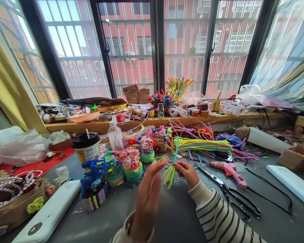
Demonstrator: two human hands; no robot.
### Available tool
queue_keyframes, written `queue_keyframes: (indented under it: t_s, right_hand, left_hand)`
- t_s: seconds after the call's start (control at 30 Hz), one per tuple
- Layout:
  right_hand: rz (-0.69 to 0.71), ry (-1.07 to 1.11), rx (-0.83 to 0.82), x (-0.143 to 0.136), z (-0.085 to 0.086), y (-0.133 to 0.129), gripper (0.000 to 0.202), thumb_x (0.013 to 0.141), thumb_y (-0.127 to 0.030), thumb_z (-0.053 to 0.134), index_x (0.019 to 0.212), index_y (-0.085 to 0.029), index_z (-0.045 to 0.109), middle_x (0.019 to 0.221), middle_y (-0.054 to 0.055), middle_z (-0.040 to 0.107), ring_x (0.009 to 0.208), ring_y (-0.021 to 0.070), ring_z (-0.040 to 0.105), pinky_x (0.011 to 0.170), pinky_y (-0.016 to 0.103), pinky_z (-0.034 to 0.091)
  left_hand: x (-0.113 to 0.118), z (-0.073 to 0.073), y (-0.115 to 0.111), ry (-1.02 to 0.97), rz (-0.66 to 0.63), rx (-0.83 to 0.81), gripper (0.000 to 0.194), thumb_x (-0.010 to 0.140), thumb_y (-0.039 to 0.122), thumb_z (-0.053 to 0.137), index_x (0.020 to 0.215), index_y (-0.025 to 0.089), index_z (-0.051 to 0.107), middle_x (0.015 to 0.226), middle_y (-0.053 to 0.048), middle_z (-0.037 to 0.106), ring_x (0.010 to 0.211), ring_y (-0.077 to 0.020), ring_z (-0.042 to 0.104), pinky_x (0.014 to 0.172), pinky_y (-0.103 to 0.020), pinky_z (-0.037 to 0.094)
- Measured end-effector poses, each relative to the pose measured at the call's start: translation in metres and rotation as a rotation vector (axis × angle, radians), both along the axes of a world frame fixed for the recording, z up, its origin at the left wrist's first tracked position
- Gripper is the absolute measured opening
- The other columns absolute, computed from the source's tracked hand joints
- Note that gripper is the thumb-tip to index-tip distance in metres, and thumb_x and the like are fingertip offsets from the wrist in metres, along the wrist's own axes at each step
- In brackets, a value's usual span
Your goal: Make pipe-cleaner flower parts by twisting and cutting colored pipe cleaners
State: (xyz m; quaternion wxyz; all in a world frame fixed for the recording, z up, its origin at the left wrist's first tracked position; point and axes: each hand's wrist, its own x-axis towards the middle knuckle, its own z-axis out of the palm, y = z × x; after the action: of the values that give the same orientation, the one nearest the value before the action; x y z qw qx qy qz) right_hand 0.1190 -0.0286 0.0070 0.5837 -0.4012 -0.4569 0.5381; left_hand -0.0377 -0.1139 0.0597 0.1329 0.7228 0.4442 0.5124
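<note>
Near the middle of the head view, my right hand pinches a small bunch of pipe cleaners. Its yellow-green loops hang downward, and a turquoise stem stands up above my fingers. My left hand is raised just left of the bunch, fingers stretched out, holding nothing and slightly blurred. Beyond both hands lies a long pile of yellow and green pipe cleaners. Large scissors rest on the table right of my right hand, blades towards the pile. A pink glue gun lies just past them.
Left stand pots of fuzzy flowers, pink and blue, with a lidded cup and plastic bottle behind. White power banks lie at both sides. The glue gun's black cord loops right. A cluttered windowsill runs behind.
</note>
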Motion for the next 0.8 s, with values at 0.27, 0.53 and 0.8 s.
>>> queue_keyframes:
  t_s: [0.27, 0.53, 0.8]
  right_hand:
    - [0.031, 0.045, 0.007, 0.003, -0.007, 0.005, 0.031, 0.053, -0.043, 0.06, 0.065, -0.015, 0.057, 0.044, -0.005, 0.044, 0.036, 0.0045, 0.035, 0.036, 0.019, 0.026]
    - [-0.083, 0.022, 0.061, 0.006, -0.003, 0.008, 0.029, 0.057, -0.042, 0.058, 0.059, -0.013, 0.059, 0.048, -0.002, 0.048, 0.039, 0.0057, 0.038, 0.038, 0.019, 0.028]
    - [-0.155, 0.171, 0.014, 0.01, -0.008, 0.014, 0.026, 0.056, -0.038, 0.06, 0.062, -0.013, 0.061, 0.05, -0.002, 0.05, 0.043, 0.0054, 0.04, 0.04, 0.018, 0.031]
  left_hand:
    - [0.031, -0.029, 0.092, 0.312, -0.368, -0.338, 0.031, 0.074, 0.04, 0.033, 0.081, 0.016, 0.051, 0.068, -0.003, 0.059, 0.064, -0.0135, 0.053, 0.062, -0.025, 0.041]
    - [0.024, -0.047, 0.095, 0.361, -0.325, -0.276, 0.028, 0.077, 0.032, 0.027, 0.065, 0.017, 0.047, 0.063, 0.0, 0.051, 0.061, -0.0111, 0.045, 0.057, -0.022, 0.035]
    - [0.024, -0.05, 0.096, 0.312, -0.362, -0.381, 0.033, 0.078, 0.037, 0.022, 0.062, 0.018, 0.044, 0.052, 0.003, 0.04, 0.05, -0.0099, 0.037, 0.05, -0.022, 0.031]
